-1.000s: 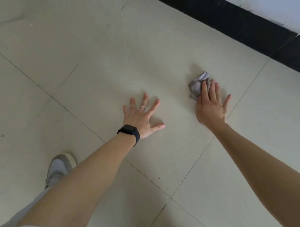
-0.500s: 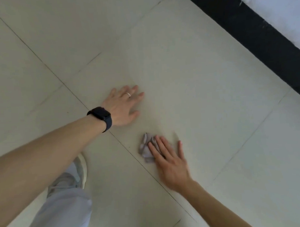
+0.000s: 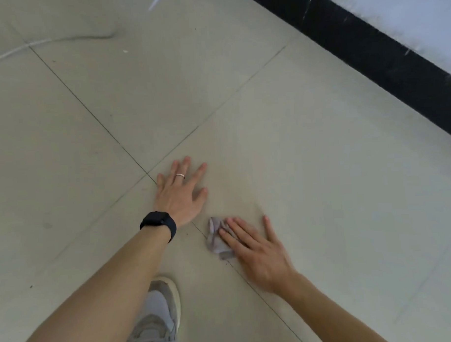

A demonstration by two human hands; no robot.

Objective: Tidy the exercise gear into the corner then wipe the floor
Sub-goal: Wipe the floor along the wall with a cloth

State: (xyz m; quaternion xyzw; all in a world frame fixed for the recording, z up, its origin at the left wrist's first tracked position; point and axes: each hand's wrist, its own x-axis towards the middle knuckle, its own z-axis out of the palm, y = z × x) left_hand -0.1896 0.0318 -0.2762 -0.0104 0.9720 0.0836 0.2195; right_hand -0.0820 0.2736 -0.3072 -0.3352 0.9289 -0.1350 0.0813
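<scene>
I am leaning over the pale tiled floor (image 3: 321,167) with both bare arms reaching forward and down. My left hand (image 3: 179,193) is lying flat on the tile, palm down, just past the spot where two grout lines are crossing. Its fingers (image 3: 186,167) are stretching straight and spread apart, with the thumb angling out to the right, and they are holding nothing. A thin ring (image 3: 180,175) is sitting on one of them, and a black watch (image 3: 158,224) is wrapping my left wrist, from which the forearm is running back towards the lower left. My right hand (image 3: 258,254) is pressing down on a small crumpled grey cloth (image 3: 216,239), which is lying on the floor just right of my left wrist and right beside a grout line. The right fingers (image 3: 237,237) are lying straight and close together on top of the cloth, pointing up and to the left, not curling round it, while the thumb is sticking out alone to the right and touching bare tile. That wrist is bending so the forearm is slanting off to the lower right, and the hand's outline is looking slightly blurred. My grey shoe (image 3: 160,313) is standing on the tile under my left forearm. A black baseboard (image 3: 368,53) is running along the foot of a pale wall (image 3: 405,11) at the upper right, well apart from both hands, and a white cable (image 3: 15,51) is trailing across the floor at the upper left.
</scene>
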